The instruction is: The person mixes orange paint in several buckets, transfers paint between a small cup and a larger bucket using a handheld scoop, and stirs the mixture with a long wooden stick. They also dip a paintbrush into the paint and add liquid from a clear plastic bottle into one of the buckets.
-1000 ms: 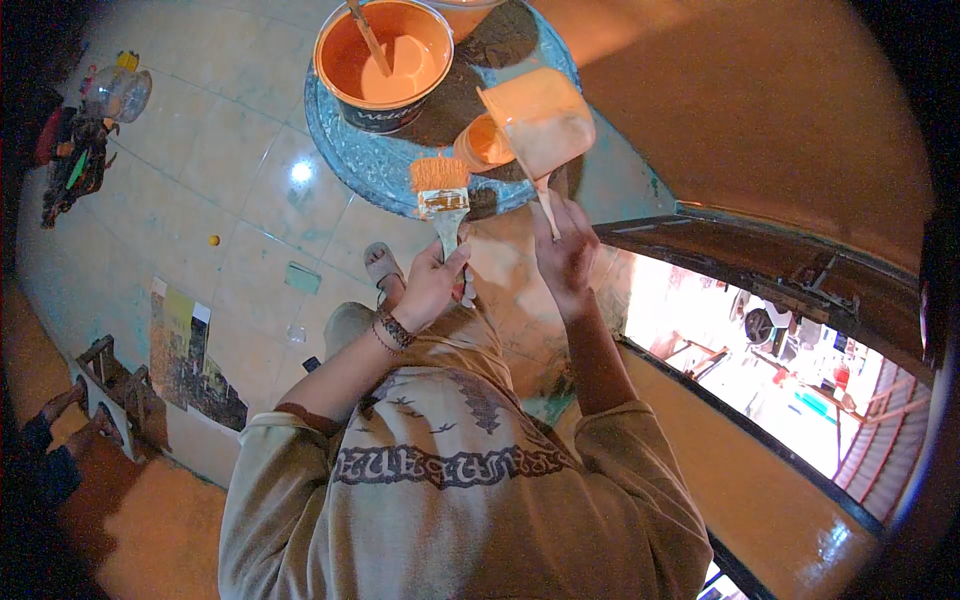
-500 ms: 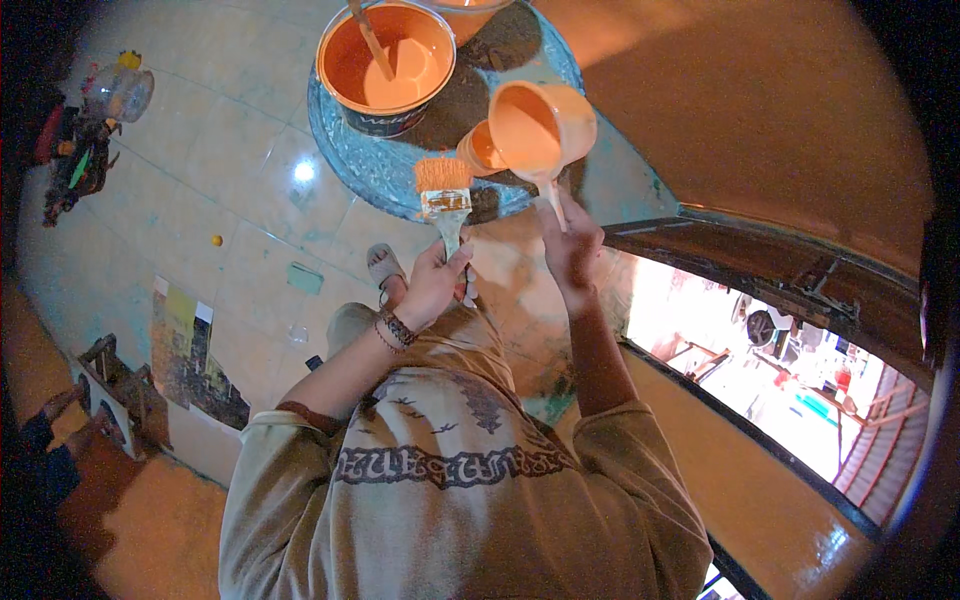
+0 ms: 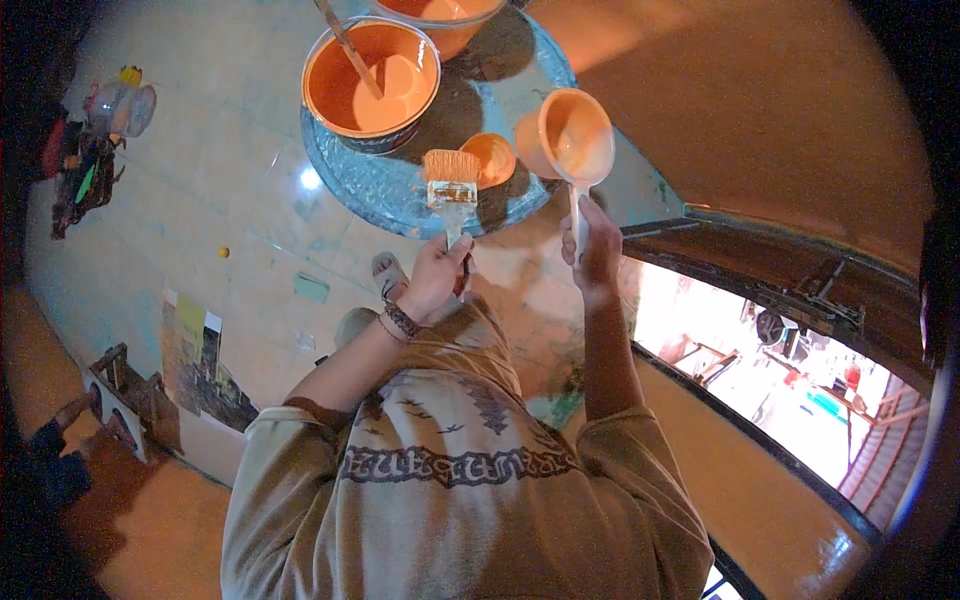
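My left hand [image 3: 437,275] grips the handle of a wide paintbrush [image 3: 450,180], whose bristles are coated orange. In my right hand [image 3: 597,245] is the handle of a plastic dipper [image 3: 563,130] with orange paint inside, held to the right of a small orange paint cup [image 3: 492,160]. The cup sits on a round, paint-spattered blue table [image 3: 350,195], just beyond the brush. A bucket of orange paint [image 3: 355,100] with a stirring stick [image 3: 345,45] stands at the table's left, and a second orange bucket [image 3: 455,30] is behind it.
An open window [image 3: 750,380] is at lower right beside an orange wall [image 3: 760,110]. Cluttered items [image 3: 100,150] lie at upper left on the tiled floor [image 3: 230,200], with torn printed sheets [image 3: 185,360] lower down. At far left, part of another person [image 3: 55,460] is beside a wooden stool [image 3: 125,420].
The dipper, earlier tipped over the small cup, has been turned more upright and moved right, uncovering the cup. The brush has shifted slightly right in my left hand.
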A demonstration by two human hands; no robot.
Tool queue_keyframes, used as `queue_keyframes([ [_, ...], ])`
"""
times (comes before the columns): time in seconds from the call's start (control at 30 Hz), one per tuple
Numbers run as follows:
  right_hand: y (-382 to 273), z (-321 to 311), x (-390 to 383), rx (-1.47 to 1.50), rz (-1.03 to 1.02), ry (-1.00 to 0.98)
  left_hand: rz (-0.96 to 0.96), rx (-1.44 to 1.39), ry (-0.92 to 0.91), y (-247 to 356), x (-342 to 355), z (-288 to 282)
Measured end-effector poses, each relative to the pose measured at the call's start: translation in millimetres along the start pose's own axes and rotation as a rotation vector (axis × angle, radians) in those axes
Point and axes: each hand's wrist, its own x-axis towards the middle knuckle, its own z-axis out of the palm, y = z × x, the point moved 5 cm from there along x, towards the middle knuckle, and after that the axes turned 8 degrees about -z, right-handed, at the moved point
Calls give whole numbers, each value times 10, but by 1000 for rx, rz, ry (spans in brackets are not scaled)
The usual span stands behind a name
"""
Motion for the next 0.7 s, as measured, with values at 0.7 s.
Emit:
queue_keyframes([
  [0.7, 39, -390, 825, -178, -136, 44, 80, 187, 225, 1283, 475, 510],
])
